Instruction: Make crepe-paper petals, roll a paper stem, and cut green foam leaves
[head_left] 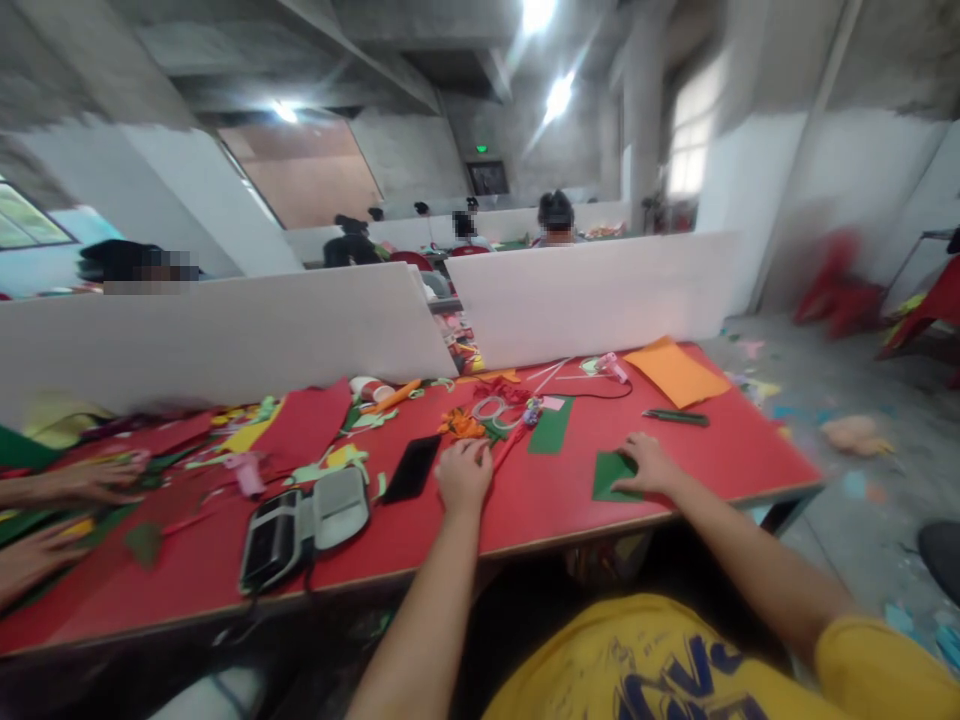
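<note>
My right hand point(651, 466) is at the right end of the red table, its fingers and thumb on the edge of a small green paper piece point(607, 476). My left hand point(463, 474) rests palm down on the table, fingers loosely bent and slightly apart, with no held thing showing. Just left of it lies a black phone point(412, 469). Beyond its fingertips are orange paper curls point(460, 424) and a thin red stick point(510, 447). A larger green paper rectangle point(551, 427) lies between my hands.
A dark green cutter point(675, 417), orange sheets point(675, 372) and a pink glue gun point(615, 368) lie toward the back right. Left stand an open grey case point(341, 508) and another pink glue gun point(245, 474). A co-worker's hands point(82, 482) work at far left. White boards point(600, 295) line the back.
</note>
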